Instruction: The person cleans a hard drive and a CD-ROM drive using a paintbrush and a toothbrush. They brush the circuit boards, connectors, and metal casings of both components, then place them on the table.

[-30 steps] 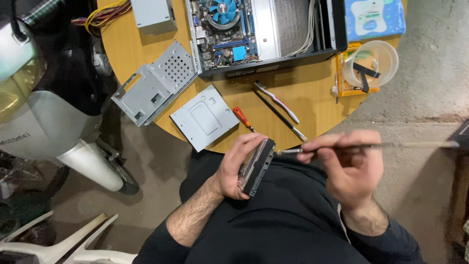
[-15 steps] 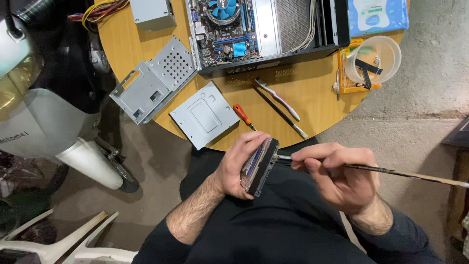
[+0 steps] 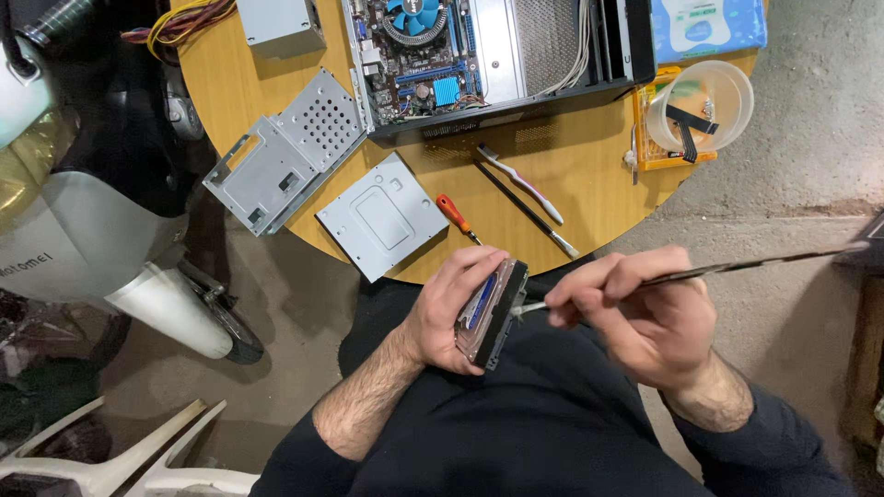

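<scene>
My left hand [image 3: 451, 317] grips a hard drive [image 3: 493, 313] on edge over my lap, just off the surface's [image 3: 589, 166] near edge | my right hand [image 3: 635, 317] pinches a thin brush [image 3: 737, 267], tip touching the drive's edge | blue rectangular packet [image 3: 709, 28] at the far right edge, beside a round clear tub [image 3: 700, 106].

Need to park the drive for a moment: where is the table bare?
Bare wood lies right of the toothbrush, below the computer case, toward the yellow tray. A smaller patch sits above the perforated bracket. Between the metal plate and screwdriver it is crowded.
</scene>
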